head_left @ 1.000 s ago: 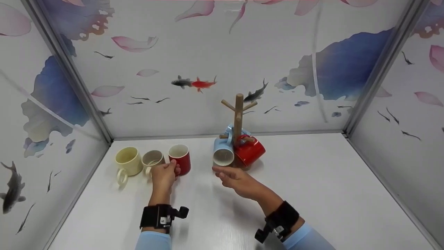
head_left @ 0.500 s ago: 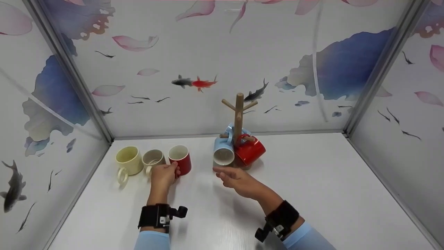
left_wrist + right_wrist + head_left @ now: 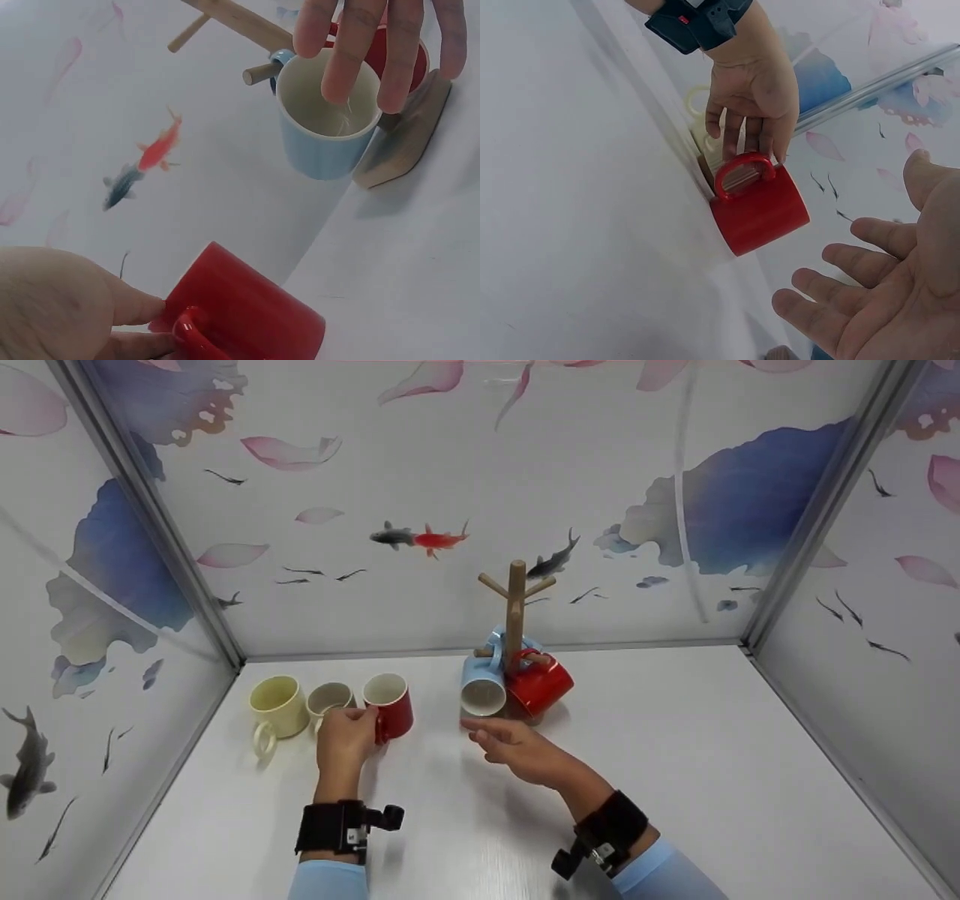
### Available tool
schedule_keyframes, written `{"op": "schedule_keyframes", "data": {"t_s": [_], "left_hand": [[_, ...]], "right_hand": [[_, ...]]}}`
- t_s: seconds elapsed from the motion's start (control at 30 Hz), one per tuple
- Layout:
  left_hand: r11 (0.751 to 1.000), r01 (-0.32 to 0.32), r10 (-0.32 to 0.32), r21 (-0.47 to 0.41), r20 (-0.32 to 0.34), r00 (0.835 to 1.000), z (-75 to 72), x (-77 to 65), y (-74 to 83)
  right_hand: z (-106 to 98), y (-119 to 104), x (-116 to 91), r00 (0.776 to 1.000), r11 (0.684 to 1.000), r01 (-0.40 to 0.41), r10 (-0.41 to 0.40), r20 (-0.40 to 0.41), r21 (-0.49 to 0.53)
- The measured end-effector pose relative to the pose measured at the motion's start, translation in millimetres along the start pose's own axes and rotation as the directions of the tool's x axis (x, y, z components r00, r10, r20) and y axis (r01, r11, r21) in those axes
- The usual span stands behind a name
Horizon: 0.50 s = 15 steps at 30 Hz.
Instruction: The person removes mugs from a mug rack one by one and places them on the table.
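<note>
A red mug (image 3: 398, 715) with a white inside stands upright on the table, its handle toward me. My left hand (image 3: 346, 739) is right at that handle, thumb tip by the rim and fingers loosely extended beside the handle, as the right wrist view shows. To the right, a wooden mug tree (image 3: 515, 619) carries a light blue mug (image 3: 480, 679) and another red mug (image 3: 541, 688), both tilted, with a further blue one partly hidden behind. My right hand (image 3: 521, 751) hovers before the light blue mug, fingers extended, holding nothing.
Left of the upright red mug stand a beige mug (image 3: 324, 695), partly covered by my left hand, and a pale yellow mug (image 3: 279, 714). Printed wall panels (image 3: 420, 607) close off the white table (image 3: 675, 780) at the back and both sides.
My left hand has drawn slightly left, its fingers coming away from the red mug's handle, which now shows more. The mug stays in place. My right hand has hardly moved.
</note>
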<state>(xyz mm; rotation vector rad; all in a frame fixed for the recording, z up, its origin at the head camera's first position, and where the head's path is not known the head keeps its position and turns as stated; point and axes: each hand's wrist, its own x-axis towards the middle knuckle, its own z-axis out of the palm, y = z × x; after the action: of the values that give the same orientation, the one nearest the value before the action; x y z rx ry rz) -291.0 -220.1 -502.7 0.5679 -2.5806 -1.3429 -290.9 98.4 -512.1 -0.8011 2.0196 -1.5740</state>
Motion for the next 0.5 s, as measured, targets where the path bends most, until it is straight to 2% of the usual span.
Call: {"op": "schedule_keyframes", "data": {"t_s": [0.13,0.23,0.37,0.5], "left_hand": [[0.999,-0.025,0.024,-0.045,-0.038,0.999,-1.8,-5.5,10.8],[0.994,-0.070,0.064,-0.089,-0.065,0.996,-0.5,-10.9,21.1],[0.982,-0.132,0.121,-0.139,-0.081,0.989,0.8,-17.5,33.9],[0.971,-0.176,0.163,-0.164,-0.091,0.982,-0.1,-22.6,42.7]], "right_hand": [[-3,-2,-1,1.000,1.000,0.015,-0.015,-0.006,-0.006],[-5,-5,-3,1.000,1.000,0.017,-0.017,-0.011,-0.016],[-9,-10,-5,1.000,1.000,0.010,-0.010,-0.021,-0.011],[-16,-14,-8,0.999,0.999,0.043,-0.043,-0.028,-0.006]]}}
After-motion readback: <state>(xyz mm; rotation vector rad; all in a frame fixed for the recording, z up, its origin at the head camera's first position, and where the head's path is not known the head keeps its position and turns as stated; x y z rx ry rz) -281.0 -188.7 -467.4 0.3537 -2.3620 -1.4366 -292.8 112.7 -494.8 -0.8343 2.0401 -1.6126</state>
